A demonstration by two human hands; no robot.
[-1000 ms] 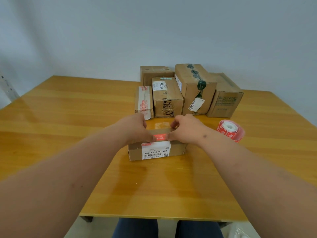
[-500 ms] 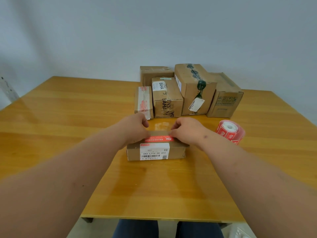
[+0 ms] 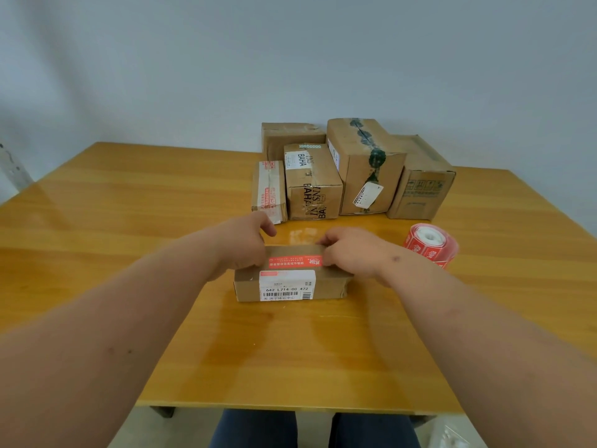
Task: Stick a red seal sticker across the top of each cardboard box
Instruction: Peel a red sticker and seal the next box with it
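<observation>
— Pressing down on the box [image 3: 290, 284], were we, both hands at once?

— We were. Our left hand [image 3: 240, 242] lay on the left end of its top, fingers curled down and the forefinger lifted a little; our right hand [image 3: 350, 250] lay on the right end, fingers bent and bearing on the cardboard. Neither hand closed round anything; both were half curled and pushing flat.

— And the sticker [image 3: 295, 262]?

— It lay lengthwise across the top of the box, between our hands, its two ends running under or against our fingers. We could not tell whether its ends were fully stuck. Just below it a white label [image 3: 287, 285] with a barcode wrapped over the front edge.

— Where did the box stand?

— On the table [image 3: 129, 221], near the middle, straight ahead of us. Behind it, towards the wall, we had five more boxes close together: a thin one [image 3: 268, 190] on the left with red print, a BAHA box [image 3: 311, 182] beside it, a plain box [image 3: 290, 137] at the back, a tall box [image 3: 366, 166] with dark tape, and a fifth box [image 3: 423, 179] at the right.

— And the roll [image 3: 431, 245]?

— On the table to the right of our right hand, apart from it, with its white core facing up and towards us.
</observation>
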